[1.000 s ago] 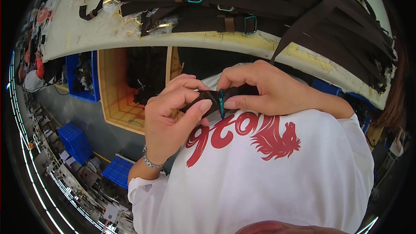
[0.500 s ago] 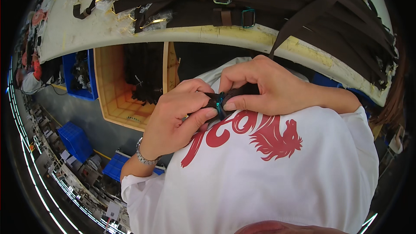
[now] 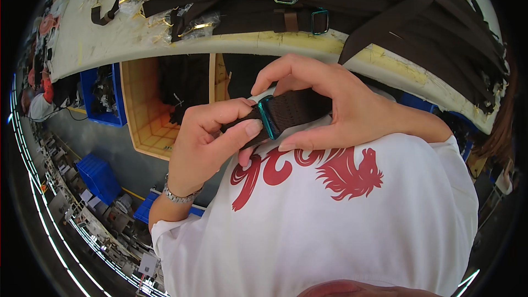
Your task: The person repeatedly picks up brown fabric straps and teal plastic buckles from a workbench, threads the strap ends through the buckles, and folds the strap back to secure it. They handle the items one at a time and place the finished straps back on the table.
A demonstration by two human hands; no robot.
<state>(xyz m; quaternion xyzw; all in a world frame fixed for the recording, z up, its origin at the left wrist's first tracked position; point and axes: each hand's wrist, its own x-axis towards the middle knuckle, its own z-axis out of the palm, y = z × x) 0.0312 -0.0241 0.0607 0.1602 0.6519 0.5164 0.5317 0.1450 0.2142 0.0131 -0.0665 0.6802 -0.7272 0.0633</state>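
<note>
My left hand (image 3: 212,137) pinches a dark brown webbing strap (image 3: 301,113) between thumb and fingers, right beside a teal metal slide buckle (image 3: 265,118). The strap passes through the buckle and lies wide and flat to its right. Around that part curves my right hand (image 3: 338,102), its thumb and fingers spread apart above and below the webbing. The strap's far end disappears behind the right palm. Both hands are in front of my white shirt, just short of the table edge.
A pale table (image 3: 126,49) runs across the top, loaded with dark straps (image 3: 385,0) with metal buckles. Below it stands a wooden box (image 3: 146,132) of dark pieces, with a blue crate (image 3: 104,99) beside it. Another person (image 3: 41,102) is at far left.
The right hand has opened from its pinch at the buckle and shifted slightly up. The buckle has turned and moved left with my left hand, and more flat webbing shows.
</note>
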